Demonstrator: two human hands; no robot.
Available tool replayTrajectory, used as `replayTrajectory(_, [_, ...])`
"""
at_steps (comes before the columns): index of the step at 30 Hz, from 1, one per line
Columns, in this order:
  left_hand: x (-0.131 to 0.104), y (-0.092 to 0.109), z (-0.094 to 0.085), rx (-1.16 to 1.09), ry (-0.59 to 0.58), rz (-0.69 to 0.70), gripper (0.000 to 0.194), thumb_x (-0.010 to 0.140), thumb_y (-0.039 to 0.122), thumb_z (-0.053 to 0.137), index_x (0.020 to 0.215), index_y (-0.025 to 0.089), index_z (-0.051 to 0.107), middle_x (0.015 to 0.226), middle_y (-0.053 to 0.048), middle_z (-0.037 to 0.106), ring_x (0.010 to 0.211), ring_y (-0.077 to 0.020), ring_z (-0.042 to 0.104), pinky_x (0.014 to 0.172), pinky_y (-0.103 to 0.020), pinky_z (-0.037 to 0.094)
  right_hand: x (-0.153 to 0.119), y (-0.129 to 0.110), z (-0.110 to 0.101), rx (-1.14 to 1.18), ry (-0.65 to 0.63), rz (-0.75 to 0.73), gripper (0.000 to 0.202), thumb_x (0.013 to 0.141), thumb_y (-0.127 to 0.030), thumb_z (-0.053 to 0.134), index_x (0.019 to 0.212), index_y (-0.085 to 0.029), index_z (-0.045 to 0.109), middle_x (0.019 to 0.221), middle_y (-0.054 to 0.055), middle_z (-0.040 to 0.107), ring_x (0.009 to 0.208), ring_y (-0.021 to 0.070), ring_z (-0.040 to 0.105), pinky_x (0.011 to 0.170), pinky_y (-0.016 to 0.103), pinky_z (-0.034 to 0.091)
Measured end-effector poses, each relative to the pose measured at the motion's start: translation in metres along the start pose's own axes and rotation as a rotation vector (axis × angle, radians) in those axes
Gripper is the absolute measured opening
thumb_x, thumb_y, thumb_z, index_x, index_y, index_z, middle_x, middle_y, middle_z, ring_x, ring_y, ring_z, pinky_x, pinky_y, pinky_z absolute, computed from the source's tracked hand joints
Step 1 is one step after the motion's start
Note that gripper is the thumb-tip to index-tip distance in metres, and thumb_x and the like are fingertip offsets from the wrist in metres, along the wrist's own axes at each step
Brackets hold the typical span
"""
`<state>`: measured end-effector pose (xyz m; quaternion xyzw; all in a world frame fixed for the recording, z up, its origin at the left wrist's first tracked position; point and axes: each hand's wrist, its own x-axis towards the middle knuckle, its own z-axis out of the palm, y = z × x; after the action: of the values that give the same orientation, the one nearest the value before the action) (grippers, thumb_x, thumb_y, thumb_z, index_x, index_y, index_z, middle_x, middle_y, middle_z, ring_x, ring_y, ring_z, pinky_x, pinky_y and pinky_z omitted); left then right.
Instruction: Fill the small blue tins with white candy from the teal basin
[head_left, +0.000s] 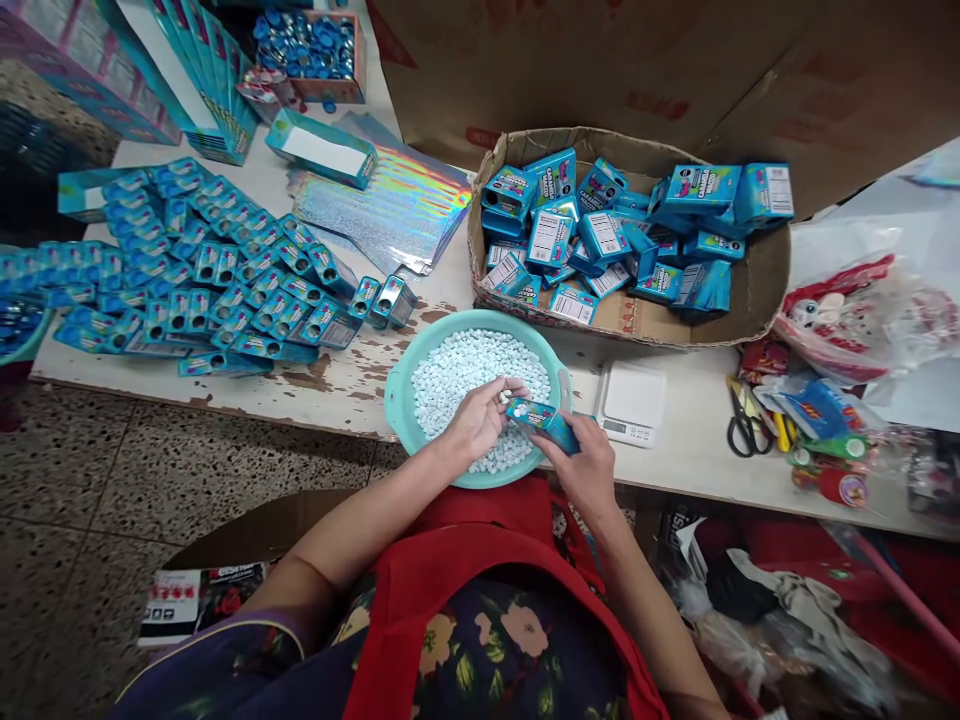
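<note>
Holding a blue box (551, 424) tilted over the green bowl (398, 395), the right hand (589, 462) has its grip wrapped round it; the left hand's (478, 425) grip pinches white candies (505, 397) by its end. One box seems mid-fill! Uncapped boxes (229, 265) crowd the counter (690, 440) left, others fill the far carton (739, 312); which are filled, can't tell.

"CARAMELO MACIZO" stands on the blue boxes (703, 185) in the carton tray (782, 250) beyond the right hand (589, 465). The box (551, 425) in that hand bears similar lettering, small and partly covered. Too small or blurred to read: the white label panels (550, 238) and the display (628, 430) of the scale (634, 390) right of the hands.
</note>
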<state>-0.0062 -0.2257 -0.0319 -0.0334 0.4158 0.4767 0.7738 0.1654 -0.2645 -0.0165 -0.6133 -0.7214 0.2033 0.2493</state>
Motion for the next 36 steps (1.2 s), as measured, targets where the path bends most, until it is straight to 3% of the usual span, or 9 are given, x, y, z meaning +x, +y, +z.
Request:
replayTrajectory(4, [0.003,0.007,-0.011,0.12,0.033,0.033,0.02,0.083,0.03,0.06,0.087,0.013,0.069,0.089,-0.01,0.069,0.087,-0.0196,0.065,0.081,-0.03,0.05,0.002,0.0,-0.004,0.168,-0.032,0.124,0.038,0.076,-0.047,0.073,0.105,-0.023,0.067,0.095,0.005,0.07,0.089,0.0233,0.064,0.081,0.038,0.05])
replayTrajectory(8, [-0.009,0.028,-0.02,0.689,0.036,0.319,0.026,0.069,0.021,0.072,0.095,0.021,0.072,0.121,-0.01,0.063,0.129,-0.0285,0.046,0.108,-0.038,0.036,0.003,0.007,-0.005,0.474,-0.021,0.272,0.038,0.072,-0.042,0.076,0.103,-0.022,0.066,0.095,0.003,0.068,0.089,0.0213,0.064,0.082,0.037,0.052])
replayTrajectory(12, [-0.039,0.052,-0.011,0.945,-0.233,0.407,0.067,0.062,0.007,0.072,0.125,0.029,0.062,0.138,-0.007,0.054,0.134,-0.0292,0.041,0.111,-0.041,0.032,0.009,-0.004,0.016,0.649,-0.02,0.223,0.04,0.071,-0.04,0.078,0.104,-0.022,0.064,0.101,0.005,0.066,0.097,0.0224,0.063,0.088,0.039,0.051])
replayTrajectory(15, [-0.063,0.067,0.0,1.064,-0.316,0.483,0.048,0.067,0.011,0.072,0.113,0.026,0.069,0.117,-0.007,0.065,0.116,-0.0272,0.055,0.106,-0.039,0.036,0.018,-0.027,0.031,0.718,-0.084,0.082,0.044,0.076,-0.043,0.072,0.113,-0.023,0.06,0.117,0.01,0.063,0.111,0.0245,0.06,0.095,0.043,0.05])
replayTrajectory(19, [-0.088,0.097,-0.022,1.198,0.158,0.744,0.041,0.071,0.024,0.076,0.11,0.026,0.067,0.112,-0.005,0.065,0.107,-0.024,0.057,0.1,-0.036,0.041,0.031,-0.017,0.018,0.706,0.103,0.126,0.047,0.089,-0.043,0.055,0.131,-0.024,0.046,0.134,0.014,0.054,0.119,0.0234,0.058,0.101,0.046,0.046])
replayTrajectory(24, [-0.062,0.145,-0.122,1.339,0.947,0.975,0.052,0.071,0.026,0.074,0.118,0.02,0.055,0.114,-0.005,0.058,0.11,-0.0288,0.052,0.102,-0.047,0.038,0.023,0.075,-0.036,0.278,0.419,0.312,0.028,0.09,-0.036,0.054,0.107,-0.016,0.063,0.103,0.01,0.067,0.097,0.0211,0.064,0.093,0.045,0.049])
replayTrajectory(30, [0.008,0.153,-0.205,1.359,1.131,0.796,0.049,0.069,0.017,0.075,0.11,0.019,0.048,0.115,-0.005,0.051,0.119,-0.0328,0.046,0.106,-0.053,0.035,-0.019,0.117,-0.038,0.167,0.11,0.321,0.031,0.084,-0.04,0.06,0.106,-0.017,0.063,0.104,0.011,0.068,0.097,0.0221,0.064,0.09,0.045,0.05])
replayTrajectory(33, [0.002,0.142,-0.193,1.409,1.138,0.914,0.05,0.077,0.029,0.071,0.119,0.015,0.048,0.124,-0.01,0.047,0.124,-0.0342,0.041,0.108,-0.053,0.03,-0.038,0.109,-0.009,0.247,0.125,0.477,0.063,0.067,-0.045,0.077,0.119,-0.018,0.053,0.117,0.013,0.064,0.1,0.0237,0.063,0.089,0.046,0.051])
replayTrajectory(36, [-0.01,0.116,-0.155,1.476,1.008,1.077,0.04,0.085,0.034,0.059,0.118,0.013,0.053,0.126,-0.015,0.049,0.126,-0.0316,0.041,0.11,-0.05,0.028,-0.05,0.104,0.014,0.274,0.196,0.581,0.058,0.064,-0.048,0.078,0.108,-0.017,0.056,0.105,0.01,0.066,0.092,0.0223,0.064,0.086,0.044,0.052])
